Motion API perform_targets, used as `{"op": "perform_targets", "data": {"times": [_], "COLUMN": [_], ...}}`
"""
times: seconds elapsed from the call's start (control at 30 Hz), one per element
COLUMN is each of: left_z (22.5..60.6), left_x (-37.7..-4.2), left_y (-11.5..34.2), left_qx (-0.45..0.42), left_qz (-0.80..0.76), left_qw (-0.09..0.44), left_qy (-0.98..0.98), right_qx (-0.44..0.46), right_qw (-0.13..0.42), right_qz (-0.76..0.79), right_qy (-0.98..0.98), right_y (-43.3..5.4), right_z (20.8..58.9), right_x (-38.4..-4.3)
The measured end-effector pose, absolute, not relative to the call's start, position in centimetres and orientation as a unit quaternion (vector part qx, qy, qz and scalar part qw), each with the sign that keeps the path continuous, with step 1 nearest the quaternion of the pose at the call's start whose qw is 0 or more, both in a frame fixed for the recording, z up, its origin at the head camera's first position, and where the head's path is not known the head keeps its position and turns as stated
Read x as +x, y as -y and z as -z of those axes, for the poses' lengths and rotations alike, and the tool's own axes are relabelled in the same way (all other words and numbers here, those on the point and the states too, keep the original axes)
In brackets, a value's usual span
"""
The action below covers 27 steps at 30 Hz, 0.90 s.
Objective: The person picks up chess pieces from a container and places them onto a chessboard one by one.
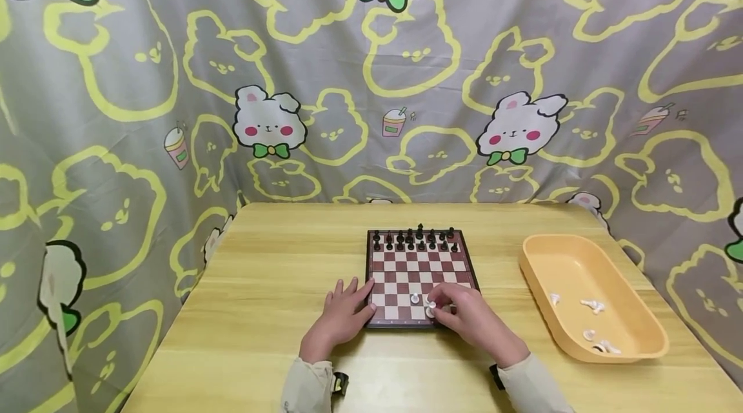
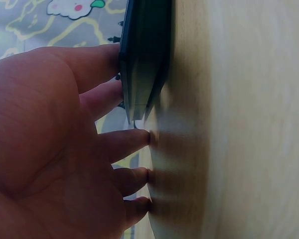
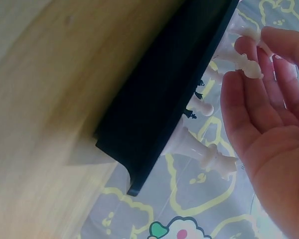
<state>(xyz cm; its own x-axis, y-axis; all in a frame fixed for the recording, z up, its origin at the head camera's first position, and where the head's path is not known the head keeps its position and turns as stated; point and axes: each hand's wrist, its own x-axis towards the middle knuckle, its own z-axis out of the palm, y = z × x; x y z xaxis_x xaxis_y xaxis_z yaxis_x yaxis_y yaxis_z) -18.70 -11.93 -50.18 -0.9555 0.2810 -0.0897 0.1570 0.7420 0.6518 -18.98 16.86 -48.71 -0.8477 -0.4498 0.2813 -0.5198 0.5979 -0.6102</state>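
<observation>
A chessboard [image 1: 395,302] with dark red and white squares lies on the table, black chess pieces [image 1: 411,246] standing in two rows along its far side. At its left edge rests my left hand [image 1: 342,315], fingers spread; in the left wrist view the thumb and a finger touch the board's dark side, other fingertips the tabletop. My right hand [image 1: 469,315] is over the near right part, thumb and fingertips pinching a white chess piece [image 3: 265,49], its kind partly hidden. Beside it stand a white pawn [image 1: 415,299] and a taller white piece [image 3: 209,154].
An orange-yellow plastic tray [image 1: 536,271] sits on the right of the wooden table [image 1: 278,264], with several white pieces [image 1: 593,305] lying in it. A patterned grey curtain [image 1: 336,64] hangs behind and along both sides.
</observation>
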Motion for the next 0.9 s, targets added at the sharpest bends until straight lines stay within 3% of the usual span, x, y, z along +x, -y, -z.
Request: {"op": "perform_targets", "data": {"times": [0.13, 0.43, 0.53, 0.63, 0.77, 0.9], "left_z": [50.0, 48.8, 48.6, 48.4, 48.3, 48.3], "left_x": [-18.9, -20.8, -21.2, -21.6, -22.0, -22.0], "left_y": [12.0, 11.4, 11.1, 11.0, 10.9, 11.1], "left_qx": [0.118, 0.144, 0.148, 0.151, 0.151, 0.146], "left_qz": [-0.332, -0.317, -0.315, -0.312, -0.307, -0.306], "left_qw": [0.095, 0.083, 0.083, 0.078, 0.076, 0.079], "left_qy": [-0.931, -0.934, -0.934, -0.935, -0.937, -0.938], "right_qx": [0.266, 0.244, 0.250, 0.236, 0.147, 0.039], "right_qw": [0.029, 0.053, 0.096, 0.173, 0.240, 0.188], "right_qz": [-0.358, -0.362, -0.358, -0.355, -0.354, -0.347], "right_qy": [0.894, 0.898, 0.894, 0.888, 0.892, 0.918], "right_y": [-16.8, -17.6, -18.4, -20.2, -24.2, -28.9], "right_z": [48.6, 47.7, 47.0, 45.6, 44.3, 44.1], "right_x": [-19.2, -20.0, -19.9, -20.1, -20.5, -20.2]}}
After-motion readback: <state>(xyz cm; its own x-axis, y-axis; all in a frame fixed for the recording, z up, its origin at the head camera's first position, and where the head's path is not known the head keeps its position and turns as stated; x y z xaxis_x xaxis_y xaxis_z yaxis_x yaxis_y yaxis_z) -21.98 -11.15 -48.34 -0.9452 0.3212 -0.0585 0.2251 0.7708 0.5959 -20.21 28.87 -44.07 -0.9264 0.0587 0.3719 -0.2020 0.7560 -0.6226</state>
